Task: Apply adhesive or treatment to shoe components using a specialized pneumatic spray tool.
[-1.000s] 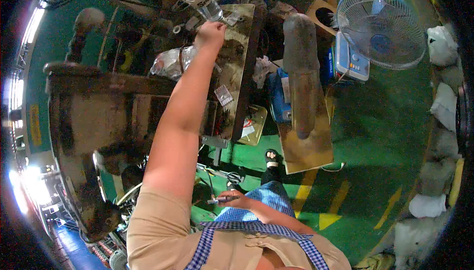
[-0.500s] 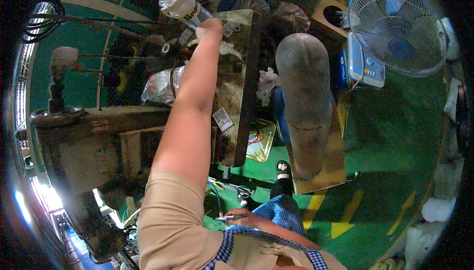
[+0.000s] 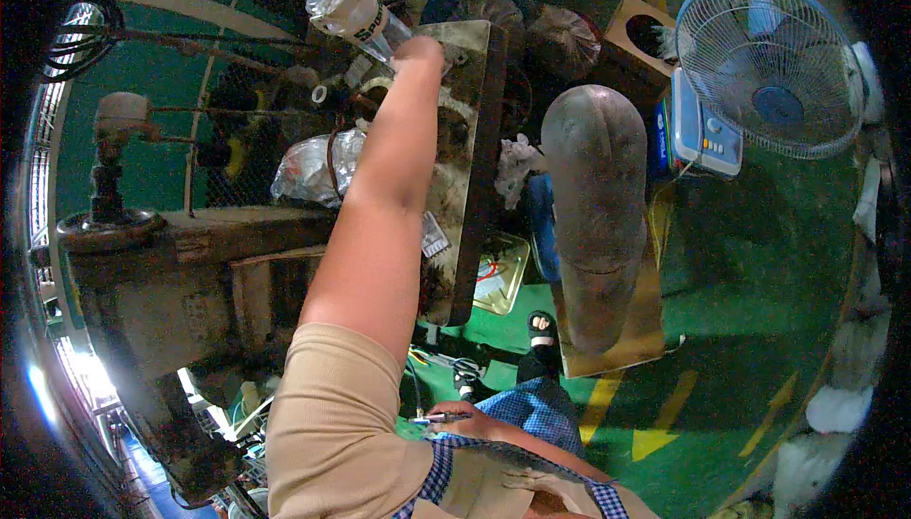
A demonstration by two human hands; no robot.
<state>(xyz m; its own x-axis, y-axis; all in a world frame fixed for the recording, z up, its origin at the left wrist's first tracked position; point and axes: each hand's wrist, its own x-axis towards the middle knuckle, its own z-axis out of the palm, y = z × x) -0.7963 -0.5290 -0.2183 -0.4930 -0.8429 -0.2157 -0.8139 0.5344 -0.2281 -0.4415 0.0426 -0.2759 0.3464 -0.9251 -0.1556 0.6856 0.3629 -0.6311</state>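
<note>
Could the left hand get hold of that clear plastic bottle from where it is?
Probably yes: the left hand is right by the lower end of the clear plastic bottle, with nothing visible between them. Whether they touch is hard to tell.

Dim and grainy overall, with colored specks in the black corners. White glare blows out the left rim, where straight edges bow. The bare arm (image 3: 375,225) and clear bottle (image 3: 349,11) look bright; dark shadows band the green floor (image 3: 778,301).
</note>
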